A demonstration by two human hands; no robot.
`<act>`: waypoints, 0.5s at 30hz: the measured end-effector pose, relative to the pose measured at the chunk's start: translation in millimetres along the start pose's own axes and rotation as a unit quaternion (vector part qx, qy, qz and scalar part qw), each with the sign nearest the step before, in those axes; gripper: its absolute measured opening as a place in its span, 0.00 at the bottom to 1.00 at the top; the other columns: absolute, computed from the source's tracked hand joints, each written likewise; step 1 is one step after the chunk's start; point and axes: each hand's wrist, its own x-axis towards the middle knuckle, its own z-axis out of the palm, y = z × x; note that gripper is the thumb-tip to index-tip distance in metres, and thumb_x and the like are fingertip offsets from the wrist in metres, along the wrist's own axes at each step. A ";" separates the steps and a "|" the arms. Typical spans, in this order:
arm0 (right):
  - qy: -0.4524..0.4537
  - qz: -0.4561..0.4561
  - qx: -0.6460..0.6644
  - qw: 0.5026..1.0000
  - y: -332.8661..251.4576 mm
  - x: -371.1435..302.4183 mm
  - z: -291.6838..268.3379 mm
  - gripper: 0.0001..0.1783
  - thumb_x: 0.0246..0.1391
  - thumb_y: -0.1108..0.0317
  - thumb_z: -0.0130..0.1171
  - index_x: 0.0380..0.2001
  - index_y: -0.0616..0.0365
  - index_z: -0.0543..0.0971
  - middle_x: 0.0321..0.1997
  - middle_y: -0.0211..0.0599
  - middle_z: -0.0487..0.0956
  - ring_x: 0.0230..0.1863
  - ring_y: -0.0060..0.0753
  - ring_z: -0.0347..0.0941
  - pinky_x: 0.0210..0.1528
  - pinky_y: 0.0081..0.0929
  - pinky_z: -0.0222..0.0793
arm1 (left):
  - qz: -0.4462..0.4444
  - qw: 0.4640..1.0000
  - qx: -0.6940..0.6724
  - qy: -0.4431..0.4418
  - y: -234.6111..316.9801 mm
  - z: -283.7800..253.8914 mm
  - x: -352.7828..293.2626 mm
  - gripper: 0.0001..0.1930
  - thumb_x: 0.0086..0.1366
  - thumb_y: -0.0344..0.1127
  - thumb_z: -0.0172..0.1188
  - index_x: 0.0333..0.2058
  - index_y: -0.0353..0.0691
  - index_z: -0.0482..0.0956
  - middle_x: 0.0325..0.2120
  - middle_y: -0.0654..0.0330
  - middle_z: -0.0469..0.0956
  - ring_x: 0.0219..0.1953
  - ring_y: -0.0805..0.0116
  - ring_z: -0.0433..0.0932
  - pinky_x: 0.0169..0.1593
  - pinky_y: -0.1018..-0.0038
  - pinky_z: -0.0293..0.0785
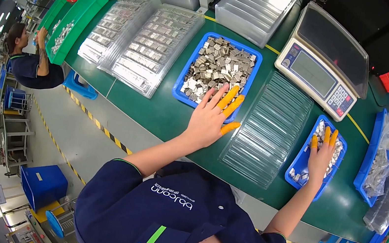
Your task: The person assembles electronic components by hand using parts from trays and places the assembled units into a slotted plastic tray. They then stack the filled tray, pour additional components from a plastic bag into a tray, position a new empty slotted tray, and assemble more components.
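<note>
My left hand (211, 118) is open, fingers spread, over the near right edge of a blue tray (178, 85) heaped with small metal pieces (219, 65). Yellow finger cots cover its thumb and two fingers. To the right, my right hand (319, 158), also in yellow finger cots, reaches into a smaller blue tray (296, 162). Its fingers are apart and touch or hover over small whitish metal parts (335, 146); nothing shows between them. An unfilled clear ribbed plastic tray (269, 129) lies flat between both hands.
A weighing scale (318, 69) stands beyond my right hand. Clear trays filled with parts (152, 48) lie left; stacked clear trays (257, 8) stand behind. Green bins (76, 25) line the far left, with a co-worker (34, 61) beside them. Bagged parts (381, 165) sit at right.
</note>
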 end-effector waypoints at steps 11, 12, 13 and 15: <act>0.018 0.119 0.002 0.993 7.9 -5.2 -12.1 0.16 0.44 0.71 0.60 0.41 0.59 0.76 0.31 0.43 0.75 0.30 0.38 0.71 0.34 0.28 0.67 | -0.003 0.995 -0.055 -0.088 -5.7 -18.5 7.0 0.29 0.54 0.44 0.56 0.55 0.45 0.62 0.57 0.53 0.57 0.62 0.54 0.50 0.62 0.58 0.43; 0.015 0.118 0.006 0.993 8.6 -6.7 -11.4 0.16 0.44 0.71 0.60 0.41 0.59 0.76 0.31 0.43 0.75 0.30 0.38 0.71 0.34 0.28 0.67 | -0.005 0.995 -0.051 -0.090 -11.8 -19.5 8.3 0.29 0.54 0.44 0.56 0.55 0.45 0.62 0.57 0.53 0.57 0.62 0.54 0.50 0.62 0.58 0.43; 0.009 0.147 0.030 0.989 8.2 -6.5 -13.0 0.15 0.45 0.71 0.60 0.39 0.59 0.76 0.32 0.43 0.75 0.31 0.38 0.71 0.35 0.28 0.67 | -0.019 0.996 -0.076 -0.047 -20.6 -19.5 13.2 0.27 0.54 0.43 0.57 0.53 0.45 0.65 0.55 0.53 0.59 0.60 0.53 0.53 0.61 0.59 0.47; 0.015 0.188 0.063 0.980 -1.4 -3.5 -18.4 0.11 0.45 0.73 0.60 0.36 0.60 0.78 0.33 0.43 0.75 0.32 0.39 0.71 0.36 0.28 0.67 | -0.052 0.992 -0.103 0.051 -41.4 -21.3 32.9 0.21 0.52 0.35 0.60 0.46 0.42 0.71 0.48 0.53 0.68 0.52 0.52 0.62 0.55 0.62 0.58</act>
